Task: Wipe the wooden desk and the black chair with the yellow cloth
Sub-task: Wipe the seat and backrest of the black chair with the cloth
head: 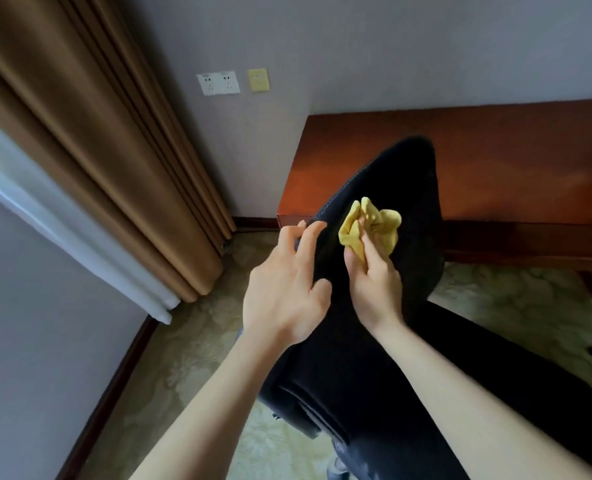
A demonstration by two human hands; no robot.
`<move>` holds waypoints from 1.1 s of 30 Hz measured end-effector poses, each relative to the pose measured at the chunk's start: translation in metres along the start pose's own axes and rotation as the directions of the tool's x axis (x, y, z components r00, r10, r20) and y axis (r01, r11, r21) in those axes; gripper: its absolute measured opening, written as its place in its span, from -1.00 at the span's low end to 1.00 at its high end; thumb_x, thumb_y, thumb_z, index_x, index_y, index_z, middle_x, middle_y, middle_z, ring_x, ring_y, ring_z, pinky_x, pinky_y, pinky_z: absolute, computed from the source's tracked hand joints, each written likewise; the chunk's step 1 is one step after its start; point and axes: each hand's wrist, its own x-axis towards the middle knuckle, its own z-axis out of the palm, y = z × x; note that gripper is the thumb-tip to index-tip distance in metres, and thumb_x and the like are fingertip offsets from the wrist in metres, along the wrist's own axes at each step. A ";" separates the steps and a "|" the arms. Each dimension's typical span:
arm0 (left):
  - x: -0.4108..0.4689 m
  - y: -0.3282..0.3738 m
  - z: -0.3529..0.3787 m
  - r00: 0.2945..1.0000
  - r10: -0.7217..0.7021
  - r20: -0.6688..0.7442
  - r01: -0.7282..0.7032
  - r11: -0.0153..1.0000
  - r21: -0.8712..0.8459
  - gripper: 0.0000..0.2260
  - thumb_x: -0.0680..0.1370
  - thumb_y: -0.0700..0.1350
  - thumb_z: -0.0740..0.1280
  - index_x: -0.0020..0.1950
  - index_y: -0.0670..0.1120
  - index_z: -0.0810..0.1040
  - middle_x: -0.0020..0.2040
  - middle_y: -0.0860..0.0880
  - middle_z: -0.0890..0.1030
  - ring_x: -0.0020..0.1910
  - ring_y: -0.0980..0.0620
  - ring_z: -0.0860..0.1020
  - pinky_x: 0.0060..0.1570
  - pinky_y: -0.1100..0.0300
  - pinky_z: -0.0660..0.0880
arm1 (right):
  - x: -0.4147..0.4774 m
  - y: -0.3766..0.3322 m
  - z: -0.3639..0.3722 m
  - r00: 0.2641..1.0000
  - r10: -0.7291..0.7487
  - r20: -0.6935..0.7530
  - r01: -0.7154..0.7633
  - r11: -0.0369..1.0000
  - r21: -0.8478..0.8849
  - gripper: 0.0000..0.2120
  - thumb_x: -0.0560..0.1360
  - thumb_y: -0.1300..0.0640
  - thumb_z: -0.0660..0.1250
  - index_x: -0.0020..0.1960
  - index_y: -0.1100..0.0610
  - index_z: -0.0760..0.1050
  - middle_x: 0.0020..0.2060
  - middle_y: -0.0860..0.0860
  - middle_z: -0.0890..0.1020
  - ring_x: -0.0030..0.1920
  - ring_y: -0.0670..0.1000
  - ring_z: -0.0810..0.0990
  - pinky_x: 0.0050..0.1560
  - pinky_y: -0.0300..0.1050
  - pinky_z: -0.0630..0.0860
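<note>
Pinching the crumpled yellow cloth (377,225), the right hand (374,284) presses it on the black chair (410,174); left hand (282,299) spread.

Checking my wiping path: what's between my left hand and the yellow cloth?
In the head view, only a bare strip of the black chair separates the left hand from the yellow cloth, which the right hand grips.

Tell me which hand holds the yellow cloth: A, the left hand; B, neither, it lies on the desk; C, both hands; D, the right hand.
D: the right hand grips the bunched yellow cloth over the black chair, while the left hand, fingers spread, holds no cloth.
</note>
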 end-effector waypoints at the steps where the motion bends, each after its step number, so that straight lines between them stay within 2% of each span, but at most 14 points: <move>1: -0.001 0.000 0.000 1.000 0.000 0.014 0.000 1.000 0.012 -0.30 0.33 0.05 0.10 0.51 0.11 0.11 0.44 0.05 0.22 0.14 -0.02 0.46 -0.14 0.14 0.46 | -0.009 -0.004 0.003 1.000 0.008 -0.003 -0.008 1.000 -0.004 -0.50 0.56 -0.15 0.07 0.49 -0.14 0.17 0.42 -0.03 0.38 0.35 0.06 0.41 0.22 -0.11 0.39; 3: -0.003 0.000 -0.001 0.999 0.004 0.033 -0.005 1.000 0.030 -0.26 0.33 0.07 0.10 0.53 0.12 0.04 0.48 0.02 0.17 0.21 -0.03 0.45 -0.09 0.13 0.48 | -0.027 -0.013 0.009 0.999 0.046 0.021 -0.047 0.999 0.020 -0.43 0.47 -0.24 0.01 0.48 -0.22 0.16 0.43 -0.08 0.36 0.34 0.01 0.42 0.23 -0.13 0.40; 6: -0.006 0.001 -0.002 0.999 0.014 0.036 -0.016 0.999 0.048 -0.23 0.33 0.10 0.10 0.55 0.12 -0.02 0.50 -0.02 0.14 0.30 -0.05 0.40 -0.04 0.09 0.48 | -0.052 -0.024 0.015 0.994 0.096 0.047 -0.104 0.961 0.256 -0.44 0.45 -0.40 0.11 0.39 -0.26 0.32 0.32 -0.14 0.48 0.28 -0.10 0.48 0.31 -0.04 0.41; 8: -0.007 0.001 -0.002 1.000 0.003 0.030 -0.004 0.999 0.042 -0.22 0.33 0.11 0.10 0.55 0.10 -0.02 0.51 -0.03 0.13 0.32 -0.06 0.38 -0.01 0.08 0.47 | -0.072 -0.021 0.019 0.993 0.076 0.088 -0.101 0.940 0.326 -0.58 0.56 -0.07 0.26 0.39 0.00 0.41 0.29 -0.03 0.52 0.32 -0.03 0.47 0.35 -0.09 0.35; 10: -0.009 0.000 -0.004 0.999 0.009 0.035 -0.010 1.000 0.026 -0.23 0.32 0.10 0.09 0.54 0.06 0.03 0.52 -0.02 0.13 0.31 -0.06 0.39 0.01 0.08 0.46 | -0.091 -0.023 0.025 0.996 0.025 0.086 -0.047 0.965 0.260 -0.62 0.59 0.12 0.25 0.40 0.05 0.37 0.30 -0.07 0.50 0.32 -0.10 0.44 0.29 -0.24 0.37; 14: -0.012 0.001 -0.007 0.999 0.018 0.035 -0.017 1.000 -0.021 -0.29 0.32 0.05 0.09 0.50 0.02 0.12 0.52 -0.01 0.14 0.29 -0.06 0.41 -0.01 0.11 0.44 | -0.110 -0.029 0.031 0.997 0.007 0.072 -0.029 0.949 0.314 -0.62 0.58 0.11 0.25 0.37 -0.08 0.36 0.27 -0.11 0.51 0.31 -0.17 0.44 0.24 -0.26 0.43; 18: -0.013 -0.002 -0.009 0.999 0.021 0.037 -0.019 0.999 -0.046 -0.31 0.32 0.04 0.08 0.48 0.01 0.14 0.53 0.02 0.13 0.32 -0.04 0.39 0.01 0.12 0.41 | -0.111 -0.030 0.035 0.999 0.000 0.049 -0.013 0.965 0.262 -0.60 0.54 -0.08 0.19 0.37 -0.17 0.34 0.29 -0.16 0.49 0.34 -0.17 0.40 0.28 -0.13 0.42; 21: -0.012 -0.002 -0.011 0.999 0.030 0.045 -0.028 0.998 -0.048 -0.32 0.35 0.05 0.07 0.48 -0.01 0.15 0.53 0.01 0.12 0.33 -0.03 0.38 0.03 0.15 0.40 | -0.105 -0.031 0.039 0.997 0.066 0.037 -0.074 0.945 0.320 -0.51 0.50 -0.18 0.15 0.40 -0.10 0.34 0.27 -0.13 0.52 0.30 -0.16 0.45 0.28 -0.06 0.44; 23: -0.012 -0.002 -0.011 0.998 0.040 0.046 -0.038 0.999 -0.035 -0.35 0.37 0.06 0.07 0.48 0.00 0.17 0.53 0.00 0.12 0.36 -0.03 0.36 0.06 0.14 0.41 | -0.093 -0.030 0.040 0.996 0.090 0.006 -0.087 0.939 0.334 -0.57 0.58 -0.05 0.19 0.41 0.01 0.34 0.26 -0.05 0.54 0.28 -0.09 0.49 0.25 -0.10 0.46; 25: -0.012 -0.002 -0.011 0.998 0.042 0.042 -0.041 0.999 -0.032 -0.39 0.40 0.06 0.11 0.47 0.02 0.18 0.54 0.00 0.12 0.37 -0.03 0.36 0.07 0.13 0.41 | -0.072 -0.033 0.037 0.994 0.102 -0.027 -0.092 0.965 0.246 -0.59 0.59 0.22 0.21 0.43 0.14 0.32 0.32 0.08 0.48 0.35 0.04 0.44 0.32 -0.05 0.40; 26: -0.012 -0.002 -0.010 0.998 0.040 0.040 -0.038 0.999 -0.032 -0.40 0.42 0.05 0.14 0.47 0.03 0.17 0.54 0.00 0.12 0.37 -0.03 0.35 0.08 0.11 0.42 | -0.060 -0.034 0.035 0.997 0.076 -0.034 -0.068 0.978 0.199 -0.54 0.57 0.24 0.18 0.46 0.12 0.26 0.39 0.09 0.40 0.41 0.05 0.35 0.38 -0.03 0.32; 28: -0.011 -0.002 -0.009 0.999 0.039 0.034 -0.039 0.999 -0.020 -0.39 0.44 0.07 0.14 0.49 0.05 0.13 0.54 0.01 0.11 0.40 -0.01 0.33 0.10 0.11 0.43 | -0.038 -0.033 0.027 1.000 -0.013 -0.022 0.017 0.984 0.179 -0.49 0.58 0.07 0.14 0.50 -0.05 0.12 0.48 0.00 0.26 0.47 -0.03 0.23 0.44 -0.03 0.22; 30: -0.012 -0.002 -0.008 0.998 0.050 0.035 -0.050 0.999 0.007 -0.39 0.47 0.09 0.16 0.51 0.06 0.10 0.55 0.01 0.10 0.43 0.01 0.28 0.12 0.13 0.43 | -0.015 -0.030 0.019 1.000 0.003 0.020 -0.008 0.977 0.212 -0.51 0.63 -0.03 0.11 0.50 -0.17 0.05 0.49 -0.07 0.22 0.47 -0.05 0.22 0.44 0.01 0.24; 33: -0.014 -0.002 -0.007 0.998 0.039 0.057 -0.042 0.998 0.051 -0.35 0.51 0.14 0.19 0.54 0.09 0.02 0.57 0.02 0.03 0.47 0.04 0.22 0.19 0.15 0.41 | 0.022 -0.023 0.000 0.996 0.056 0.073 -0.063 0.992 0.105 -0.51 0.65 0.01 0.05 0.52 -0.21 -0.03 0.51 -0.07 0.16 0.48 0.00 0.19 0.45 0.03 0.20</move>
